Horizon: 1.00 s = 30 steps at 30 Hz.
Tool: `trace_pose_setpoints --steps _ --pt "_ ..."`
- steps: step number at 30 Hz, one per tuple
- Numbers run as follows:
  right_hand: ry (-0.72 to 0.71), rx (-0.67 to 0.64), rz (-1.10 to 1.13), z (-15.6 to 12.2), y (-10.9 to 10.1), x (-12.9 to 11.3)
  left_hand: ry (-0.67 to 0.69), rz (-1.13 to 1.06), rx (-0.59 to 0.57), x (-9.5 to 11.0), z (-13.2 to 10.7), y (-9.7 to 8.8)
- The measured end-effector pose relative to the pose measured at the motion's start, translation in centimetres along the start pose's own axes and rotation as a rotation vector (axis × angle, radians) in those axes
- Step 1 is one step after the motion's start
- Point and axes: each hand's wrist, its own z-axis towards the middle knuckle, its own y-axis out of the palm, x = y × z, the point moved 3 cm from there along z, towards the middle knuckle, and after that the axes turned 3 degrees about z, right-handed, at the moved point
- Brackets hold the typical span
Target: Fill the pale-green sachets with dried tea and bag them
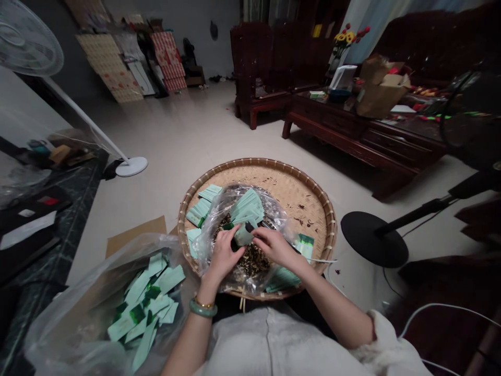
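Observation:
Over the plastic bag of dried, tea-like leaves [256, 262], my left hand [226, 251] grips a small pale green packet [243, 236], thumb below and fingers at its left side. My right hand [275, 245] pinches the packet's right edge. A small dark piece [249, 226] shows at the packet's top; I cannot tell what it is. Just beyond my hands, a fanned stack of green packets [247, 206] rests on the bag. All this sits in a round woven bamboo tray [256, 161].
More packets [200, 211] lie at the tray's left, others [284, 279] at its right front. A clear bag [90, 292] of loose green packets [156, 292] stands at left. Around are a white fan base [132, 166], a black fan base [374, 239] and a wooden table [352, 130].

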Motion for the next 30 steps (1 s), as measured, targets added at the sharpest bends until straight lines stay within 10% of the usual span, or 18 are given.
trace_pose_setpoints --steps 5,11,17,30 --pt "0.092 0.180 0.258 -0.3 -0.3 1.1 -0.004 -0.003 0.058 -0.8 0.0 0.1" --pt "0.034 -0.118 -0.070 -1.0 2.3 2.6 -0.032 -0.008 0.125 -1.2 -0.1 0.2" --pt "0.063 -0.073 -0.164 -0.5 3.7 4.1 -0.022 -0.007 0.157 -1.3 -0.2 0.2" --pt "0.199 0.195 0.202 0.1 -0.8 3.2 -0.013 0.011 0.137 -1.0 -0.1 0.1"
